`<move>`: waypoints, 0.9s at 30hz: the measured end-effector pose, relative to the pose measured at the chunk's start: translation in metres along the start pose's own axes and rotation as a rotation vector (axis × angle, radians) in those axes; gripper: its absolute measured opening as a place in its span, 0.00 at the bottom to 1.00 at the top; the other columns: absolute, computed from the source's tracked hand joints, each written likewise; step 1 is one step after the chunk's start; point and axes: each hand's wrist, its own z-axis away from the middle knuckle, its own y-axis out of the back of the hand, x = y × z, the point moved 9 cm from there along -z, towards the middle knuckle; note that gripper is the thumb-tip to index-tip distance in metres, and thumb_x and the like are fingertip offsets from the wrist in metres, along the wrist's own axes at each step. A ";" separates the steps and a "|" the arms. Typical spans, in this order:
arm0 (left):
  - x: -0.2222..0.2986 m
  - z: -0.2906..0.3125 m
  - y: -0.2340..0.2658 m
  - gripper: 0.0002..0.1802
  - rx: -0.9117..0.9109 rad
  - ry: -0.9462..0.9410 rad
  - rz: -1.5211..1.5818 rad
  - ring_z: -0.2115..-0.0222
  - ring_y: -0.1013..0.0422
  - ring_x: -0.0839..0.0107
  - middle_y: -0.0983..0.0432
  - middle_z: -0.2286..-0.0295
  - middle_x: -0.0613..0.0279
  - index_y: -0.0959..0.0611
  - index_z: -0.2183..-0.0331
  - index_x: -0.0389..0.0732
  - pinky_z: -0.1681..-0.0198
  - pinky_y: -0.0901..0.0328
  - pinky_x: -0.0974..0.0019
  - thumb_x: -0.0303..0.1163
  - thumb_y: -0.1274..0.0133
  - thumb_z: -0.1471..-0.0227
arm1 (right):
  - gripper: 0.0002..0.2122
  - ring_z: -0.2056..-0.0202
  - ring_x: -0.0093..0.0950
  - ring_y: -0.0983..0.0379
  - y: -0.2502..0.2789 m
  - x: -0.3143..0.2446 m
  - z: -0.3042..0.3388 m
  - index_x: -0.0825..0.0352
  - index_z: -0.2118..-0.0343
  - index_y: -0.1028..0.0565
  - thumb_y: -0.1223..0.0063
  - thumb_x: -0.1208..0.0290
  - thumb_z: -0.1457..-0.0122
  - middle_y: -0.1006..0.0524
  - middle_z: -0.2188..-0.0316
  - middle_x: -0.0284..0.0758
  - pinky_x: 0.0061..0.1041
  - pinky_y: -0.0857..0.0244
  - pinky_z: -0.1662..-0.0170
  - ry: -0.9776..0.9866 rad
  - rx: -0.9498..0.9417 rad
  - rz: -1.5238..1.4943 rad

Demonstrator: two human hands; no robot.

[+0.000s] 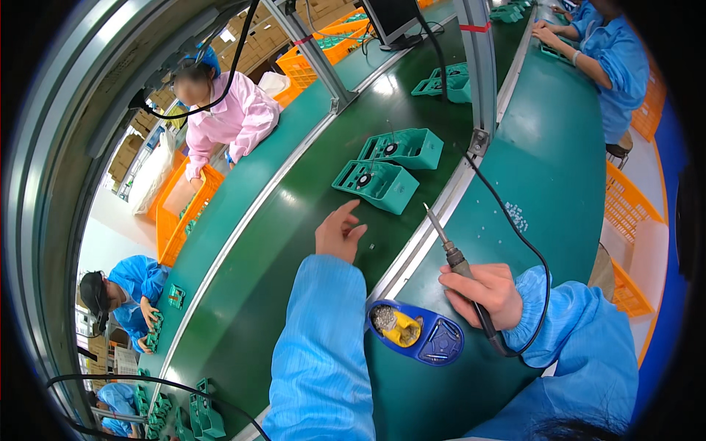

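Note:
My right hand (487,295) is closed round the handle of a soldering iron (457,260), its bare tip pointing up and to the left over the belt's metal edge rail. My left hand (340,234) reaches out over the green belt, empty, with its fingers apart and partly curled. Just beyond its fingertips lies a green plastic housing (390,187) with a round black part inside. A second green housing (419,149) touches it from behind. Below the iron sits a blue soldering stand (441,342) with a yellow sponge tray and a metal wool ball.
Small white pieces (516,216) lie scattered on the green worktop at right. The iron's black cable loops past my right wrist. A metal post (479,81) rises at the belt's edge. More housings (450,82) stand farther along. Co-workers sit on both sides, near orange crates (176,213).

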 end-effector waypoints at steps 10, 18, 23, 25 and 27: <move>0.013 -0.021 -0.044 0.20 -0.126 -0.276 -0.114 0.70 0.24 0.59 0.22 0.68 0.53 0.24 0.56 0.39 0.65 0.30 0.62 0.19 0.45 0.54 | 0.15 0.78 0.35 0.27 0.006 0.021 -0.002 0.69 0.65 0.25 0.42 0.85 0.59 0.25 0.77 0.38 0.29 0.35 0.76 -0.077 -0.021 0.042; 0.035 0.006 -0.056 0.13 -0.252 -0.484 -0.641 0.70 0.27 0.54 0.27 0.70 0.55 0.28 0.61 0.40 0.69 0.31 0.55 0.23 0.53 0.51 | 0.15 0.79 0.35 0.28 0.009 0.023 0.001 0.68 0.65 0.25 0.42 0.85 0.60 0.26 0.78 0.37 0.29 0.36 0.77 -0.090 0.005 0.041; 0.034 0.011 -0.054 0.14 -0.173 -0.550 -0.656 0.70 0.26 0.58 0.28 0.72 0.58 0.29 0.61 0.39 0.72 0.31 0.58 0.24 0.52 0.53 | 0.15 0.79 0.34 0.28 0.010 0.024 0.002 0.68 0.65 0.25 0.41 0.84 0.60 0.27 0.78 0.37 0.29 0.36 0.77 -0.111 -0.003 0.041; 0.034 0.011 -0.056 0.13 -0.173 -0.559 -0.655 0.70 0.26 0.58 0.27 0.72 0.57 0.29 0.61 0.39 0.71 0.31 0.57 0.24 0.51 0.52 | 0.16 0.79 0.34 0.28 0.010 0.022 0.004 0.68 0.65 0.25 0.41 0.84 0.61 0.27 0.78 0.37 0.29 0.37 0.78 -0.105 -0.008 0.034; 0.034 0.008 -0.057 0.13 -0.169 -0.562 -0.658 0.70 0.26 0.57 0.27 0.72 0.57 0.29 0.61 0.40 0.71 0.31 0.57 0.25 0.51 0.51 | 0.16 0.79 0.35 0.29 0.010 0.019 0.004 0.68 0.64 0.25 0.41 0.84 0.61 0.27 0.78 0.37 0.29 0.37 0.78 -0.093 0.002 0.036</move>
